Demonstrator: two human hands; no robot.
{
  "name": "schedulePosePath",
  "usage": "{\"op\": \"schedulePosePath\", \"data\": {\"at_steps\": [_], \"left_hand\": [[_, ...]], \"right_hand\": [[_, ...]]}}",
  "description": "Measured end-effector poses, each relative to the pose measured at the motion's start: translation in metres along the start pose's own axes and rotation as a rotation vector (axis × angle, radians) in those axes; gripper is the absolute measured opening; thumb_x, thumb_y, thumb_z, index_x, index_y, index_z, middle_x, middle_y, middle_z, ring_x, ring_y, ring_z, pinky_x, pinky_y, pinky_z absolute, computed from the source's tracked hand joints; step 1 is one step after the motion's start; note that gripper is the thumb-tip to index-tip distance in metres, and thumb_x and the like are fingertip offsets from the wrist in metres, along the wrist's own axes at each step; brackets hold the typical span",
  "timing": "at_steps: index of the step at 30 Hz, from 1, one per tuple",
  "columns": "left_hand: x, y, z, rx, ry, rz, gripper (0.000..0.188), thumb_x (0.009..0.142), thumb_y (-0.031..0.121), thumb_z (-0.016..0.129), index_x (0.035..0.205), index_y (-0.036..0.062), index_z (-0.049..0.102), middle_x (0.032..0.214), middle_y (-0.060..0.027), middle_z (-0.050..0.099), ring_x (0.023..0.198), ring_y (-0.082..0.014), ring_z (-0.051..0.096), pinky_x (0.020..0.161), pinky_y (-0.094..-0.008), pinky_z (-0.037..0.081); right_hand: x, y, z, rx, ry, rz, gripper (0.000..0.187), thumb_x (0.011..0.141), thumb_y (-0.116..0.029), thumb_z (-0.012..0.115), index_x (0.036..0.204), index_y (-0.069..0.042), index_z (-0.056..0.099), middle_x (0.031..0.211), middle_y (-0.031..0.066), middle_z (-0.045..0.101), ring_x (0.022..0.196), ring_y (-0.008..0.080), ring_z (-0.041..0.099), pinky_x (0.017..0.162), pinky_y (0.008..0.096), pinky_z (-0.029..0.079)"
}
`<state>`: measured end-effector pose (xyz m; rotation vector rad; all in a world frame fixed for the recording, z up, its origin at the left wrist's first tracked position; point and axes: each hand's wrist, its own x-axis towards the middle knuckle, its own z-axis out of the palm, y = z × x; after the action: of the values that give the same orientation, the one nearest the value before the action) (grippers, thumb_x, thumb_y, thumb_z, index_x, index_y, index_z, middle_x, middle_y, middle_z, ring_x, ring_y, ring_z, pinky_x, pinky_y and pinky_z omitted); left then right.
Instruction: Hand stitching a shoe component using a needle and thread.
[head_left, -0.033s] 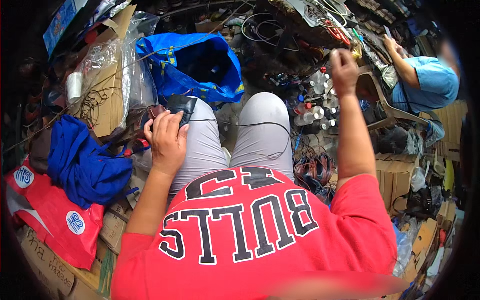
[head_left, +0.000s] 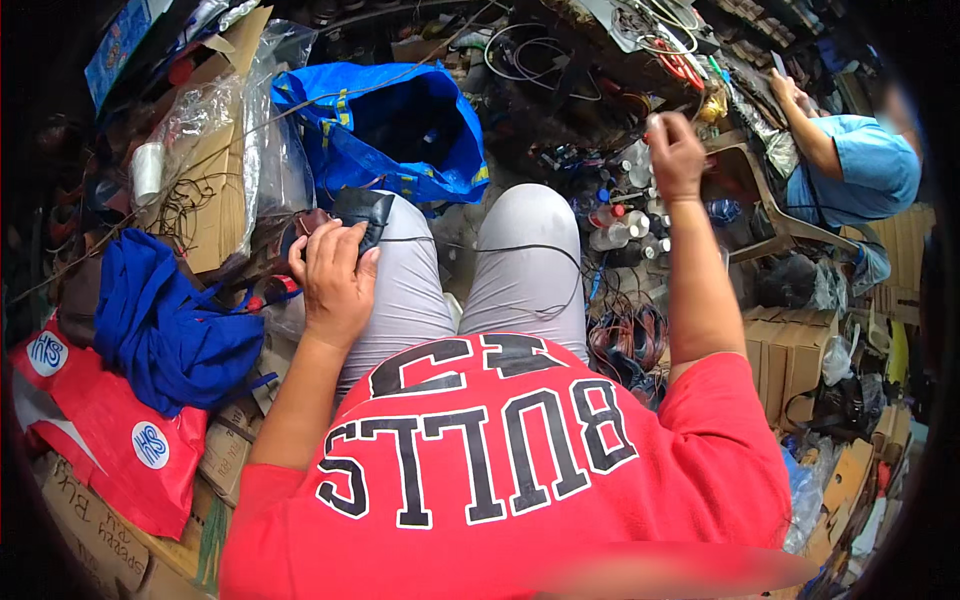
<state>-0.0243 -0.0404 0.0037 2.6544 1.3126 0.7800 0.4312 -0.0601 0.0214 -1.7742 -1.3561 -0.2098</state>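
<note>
My left hand has its fingers curled over a dark leather piece, perhaps part of a shoe, on my left thigh. The piece shows a black flap and a maroon part; much of it lies under my fingers. From beside it a dark cord runs across both thighs. My right hand is raised out to the right, its fingers pinched together above several small bottles. What it holds, if anything, I cannot make out.
A blue bag gapes open beyond my knees. Left lie a blue cloth, a red bag and flat cardboard. A person in a blue shirt sits at right near a brown chair frame.
My right hand has shifted slightly to the left and down, toward me. The left hand stays on the leather piece.
</note>
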Motion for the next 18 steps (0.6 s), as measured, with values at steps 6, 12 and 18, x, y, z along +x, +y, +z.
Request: {"op": "schedulePosePath", "data": {"at_steps": [6,12,18], "left_hand": [[0.009,-0.003,0.017,0.017,0.002,0.071,0.038,0.079,0.026,0.063,0.109,0.0055,0.054,0.108,-0.0116,0.053,0.112,-0.0293,0.045,0.1,-0.0464,0.024],[0.014,-0.003,0.022,0.035,0.002,0.045,0.039,0.076,0.032,0.064,0.106,0.0081,0.056,0.107,-0.0101,0.052,0.112,-0.028,0.045,0.1,-0.0482,0.023],[0.02,0.001,0.018,-0.055,-0.024,0.067,0.031,0.079,0.03,0.064,0.103,0.0097,0.062,0.101,-0.006,0.056,0.109,-0.0264,0.048,0.099,-0.0461,0.024]], "right_hand": [[-0.056,0.068,0.053,-0.161,-0.446,0.482,0.03,0.081,-0.033,0.061,0.095,-0.007,0.066,0.085,0.0164,0.067,0.084,0.0319,0.064,0.075,0.0374,0.049],[-0.044,0.08,0.093,-0.321,-0.615,0.542,0.037,0.08,-0.038,0.061,0.103,-0.01,0.067,0.1,0.019,0.065,0.098,0.0347,0.061,0.087,0.0397,0.047],[-0.003,0.102,0.137,-0.566,-0.581,0.259,0.05,0.081,-0.044,0.059,0.126,-0.021,0.054,0.125,0.0216,0.053,0.112,0.0395,0.053,0.095,0.0448,0.043]]}}
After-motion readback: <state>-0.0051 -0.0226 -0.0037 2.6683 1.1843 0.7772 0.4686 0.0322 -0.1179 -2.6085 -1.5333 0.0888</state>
